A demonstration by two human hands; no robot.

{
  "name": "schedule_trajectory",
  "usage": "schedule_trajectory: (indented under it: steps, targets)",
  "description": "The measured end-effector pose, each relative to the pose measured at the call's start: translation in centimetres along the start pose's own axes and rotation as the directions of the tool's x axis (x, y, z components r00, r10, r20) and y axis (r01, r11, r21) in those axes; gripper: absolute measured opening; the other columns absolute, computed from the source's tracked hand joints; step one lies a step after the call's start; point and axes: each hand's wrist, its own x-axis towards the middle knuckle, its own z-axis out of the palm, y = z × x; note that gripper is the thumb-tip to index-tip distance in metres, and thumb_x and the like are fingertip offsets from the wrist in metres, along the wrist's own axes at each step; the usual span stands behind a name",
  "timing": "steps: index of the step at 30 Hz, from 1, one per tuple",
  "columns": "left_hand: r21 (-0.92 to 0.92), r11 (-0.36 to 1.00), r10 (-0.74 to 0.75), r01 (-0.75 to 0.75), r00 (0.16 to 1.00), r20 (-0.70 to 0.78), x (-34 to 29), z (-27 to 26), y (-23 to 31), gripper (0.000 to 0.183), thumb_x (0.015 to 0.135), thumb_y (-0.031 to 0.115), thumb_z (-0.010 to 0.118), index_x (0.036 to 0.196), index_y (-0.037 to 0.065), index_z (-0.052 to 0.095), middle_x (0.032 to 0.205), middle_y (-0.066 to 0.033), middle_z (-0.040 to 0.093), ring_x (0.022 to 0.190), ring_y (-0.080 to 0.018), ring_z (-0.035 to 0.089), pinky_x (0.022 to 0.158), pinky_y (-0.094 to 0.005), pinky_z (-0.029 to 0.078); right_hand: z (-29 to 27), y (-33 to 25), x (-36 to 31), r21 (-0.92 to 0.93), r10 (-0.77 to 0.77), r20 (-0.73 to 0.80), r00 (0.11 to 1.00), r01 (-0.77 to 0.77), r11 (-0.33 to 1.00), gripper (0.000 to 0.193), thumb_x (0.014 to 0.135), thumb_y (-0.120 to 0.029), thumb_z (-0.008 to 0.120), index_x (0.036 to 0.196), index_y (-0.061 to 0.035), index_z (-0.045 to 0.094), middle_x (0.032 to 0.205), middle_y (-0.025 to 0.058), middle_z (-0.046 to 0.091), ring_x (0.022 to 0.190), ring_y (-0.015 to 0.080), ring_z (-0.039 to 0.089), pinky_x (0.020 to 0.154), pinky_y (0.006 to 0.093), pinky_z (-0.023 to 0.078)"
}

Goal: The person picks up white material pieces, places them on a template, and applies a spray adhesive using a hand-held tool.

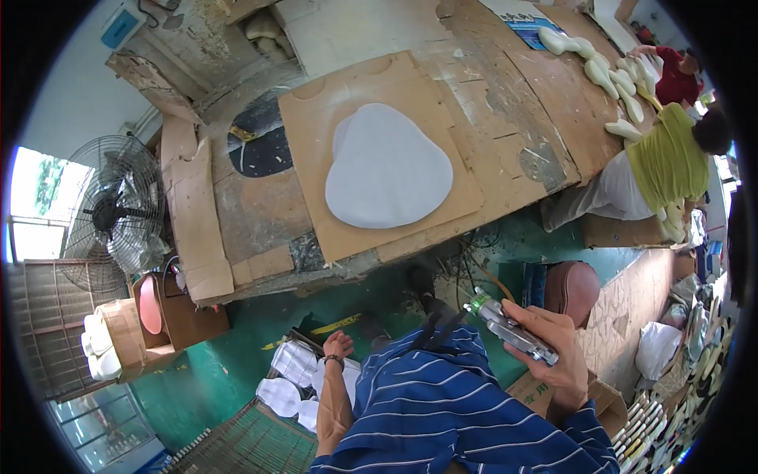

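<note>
My right hand (553, 344) is wrapped around a metal spray gun (505, 325) with a green part at its front end, held at waist height to the right of my body. My left hand (338, 345) hangs low beside my body, fingers loosely bent, with nothing seen in it. Close below it are white sheet pieces (296, 363) in a low stack. On the table ahead, a white rounded-triangular pad (391, 170) lies on a square brown cardboard sheet (308, 225). A second pale piece (340, 138) peeks out from under its left edge.
A worn table (505, 170) stretches ahead, with cream foam shapes (600, 75) at its far right. Two people (671, 154) are there. At left stand a floor fan (114, 213) and a cardboard box (130, 336). A reddish-brown round stack (572, 292) stands at right.
</note>
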Motion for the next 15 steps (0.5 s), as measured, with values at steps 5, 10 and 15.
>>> schedule_trajectory:
  steps: [5,10,15]
  targets:
    - [-0.018,1.000,0.015,-0.014,1.000,0.018,-0.6,-0.1,-0.3,0.034,0.099,0.018,0.061,0.131,0.007,0.059,0.105,-0.0129,0.070,0.085,-0.0267,0.072,0.072,-0.0471,0.061,1.2,0.2,3.0,-0.018,-0.073,-0.060,0.995,0.072,0.997,0.071,0.068,0.011,0.062,0.138,-0.0008,0.056,0.099,0.0211,0.067,0.084,0.0379,0.066,0.075,0.0345,0.052]
    - [-0.054,0.998,-0.046,0.045,0.999,-0.009,-1.4,-1.1,-2.1,0.034,0.098,0.018,0.063,0.130,0.008,0.058,0.101,-0.0124,0.070,0.082,-0.0277,0.071,0.071,-0.0491,0.061,1.5,1.1,5.1,-0.123,-0.169,-0.276,0.946,0.140,0.983,0.059,0.076,0.004,0.074,0.134,0.0001,0.060,0.094,0.0158,0.066,0.077,0.0274,0.065,0.071,0.0311,0.050]
    - [-0.079,0.988,-0.136,0.134,0.990,-0.024,-1.6,-2.4,-3.9,0.032,0.096,0.017,0.064,0.127,0.011,0.057,0.102,-0.0132,0.068,0.086,-0.0322,0.070,0.076,-0.0553,0.060,1.1,1.2,5.4,-0.082,-0.089,-0.351,0.932,0.064,0.995,0.053,0.083,-0.001,0.072,0.134,-0.0002,0.060,0.098,0.0146,0.069,0.077,0.0195,0.063,0.071,0.0290,0.050]
